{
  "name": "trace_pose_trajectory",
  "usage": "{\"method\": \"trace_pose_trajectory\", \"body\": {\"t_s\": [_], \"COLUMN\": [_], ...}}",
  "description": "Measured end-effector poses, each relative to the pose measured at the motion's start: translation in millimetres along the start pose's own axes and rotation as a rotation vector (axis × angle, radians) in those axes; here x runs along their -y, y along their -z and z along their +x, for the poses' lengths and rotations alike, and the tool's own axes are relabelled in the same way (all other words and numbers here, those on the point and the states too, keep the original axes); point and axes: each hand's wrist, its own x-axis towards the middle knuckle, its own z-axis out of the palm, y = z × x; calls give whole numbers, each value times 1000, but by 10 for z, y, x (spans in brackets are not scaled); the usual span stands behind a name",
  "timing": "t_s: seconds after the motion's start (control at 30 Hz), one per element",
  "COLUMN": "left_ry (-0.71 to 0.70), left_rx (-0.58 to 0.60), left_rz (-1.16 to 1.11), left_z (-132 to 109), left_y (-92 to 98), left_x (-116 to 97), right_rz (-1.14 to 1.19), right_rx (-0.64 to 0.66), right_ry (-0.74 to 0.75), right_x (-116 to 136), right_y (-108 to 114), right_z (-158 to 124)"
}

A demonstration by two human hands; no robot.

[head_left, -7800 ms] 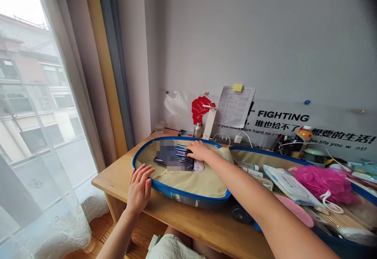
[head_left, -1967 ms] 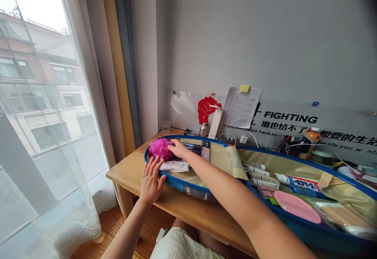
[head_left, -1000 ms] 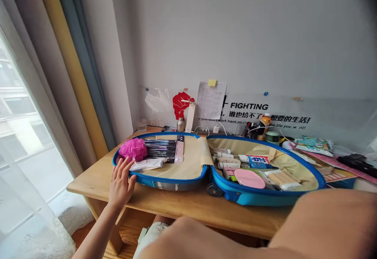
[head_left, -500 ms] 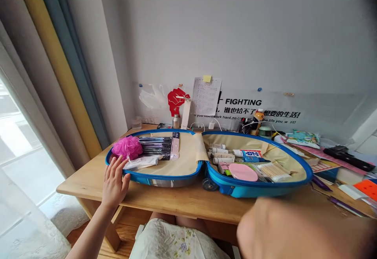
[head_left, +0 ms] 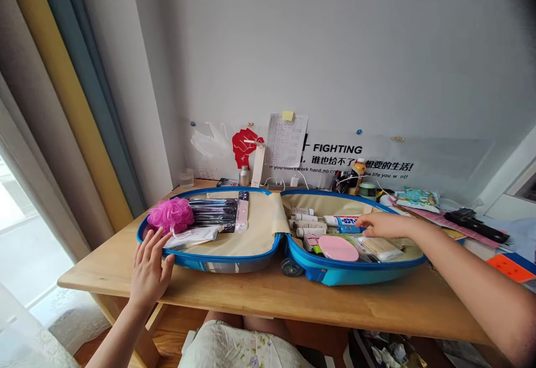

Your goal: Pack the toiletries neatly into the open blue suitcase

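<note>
A blue suitcase [head_left: 234, 263] lies open on the wooden desk [head_left: 377, 306]. Its left half holds a pink bath pouf [head_left: 171, 215], a dark pack of toothbrushes [head_left: 213, 214] and a white packet [head_left: 190, 238]. My left hand [head_left: 149, 270], fingers spread, rests against the rim of that left half. The right half holds several white tubes [head_left: 307, 224], a blue-and-white tube [head_left: 347, 221], a pink round case [head_left: 338, 248] and a pack of cotton swabs [head_left: 380, 248]. My right hand [head_left: 383, 225] reaches into the right half, its fingers on the blue-and-white tube.
Curtains [head_left: 71, 111] hang at the left. Along the wall stand a small metal bottle [head_left: 243, 176], chargers, an orange-capped bottle [head_left: 357, 169] and a paper sheet [head_left: 286, 140]. At the right of the desk lie a snack packet [head_left: 419, 197], a black device [head_left: 473, 223] and an orange cube [head_left: 511, 267].
My right hand left the pink pouf in the suitcase's left half, swung past the camera and now reaches into the right half. The view turned right. My left hand stayed on the rim.
</note>
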Motion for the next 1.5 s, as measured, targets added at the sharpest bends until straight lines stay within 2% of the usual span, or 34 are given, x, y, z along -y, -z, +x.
{"method": "trace_pose_trajectory", "body": {"t_s": [0.1, 0.17, 0.3, 0.43, 0.6, 0.73, 0.93, 1.1, 1.27, 1.4, 1.5], "left_ry": [3, 11, 26, 28, 10, 5, 4, 5, 43, 49, 46], "left_rx": [8, 14, 21, 13, 13, 13, 15, 12, 21, 14, 9], "left_rz": [5, 6, -2, -1, 14, 20, 23, 27, 30, 28, 26], "left_z": [-12, -18, -14, -7, -13, -19, -22, -21, -20, -22, -28], "left_y": [1, 1, 6, 14, 15, 8, 2, -3, -16, -28, -35], "left_x": [12, 19, 11, 3, 30, 36, 30, 32, 28, 19, 20], "right_rz": [17, 16, -48, -170, -258, -308, -348, -309, -203, -74, 25], "right_rx": [142, 184, 152, 97, 191, 276, 298, 221, 68, -137, -245], "right_ry": [-10, -9, -71, -181, -236, -218, -190, -208, -253, -252, -210], "right_x": [61, 83, 14, -140, -264, -304, -386, -461, -495, -426, -155], "right_y": [-115, -164, -217, -273, -412, -496, -520, -539, -487, -251, -3], "right_z": [-10, -1, 192, 613, 1042, 1188, 1308, 1327, 1173, 1037, 1054]}}
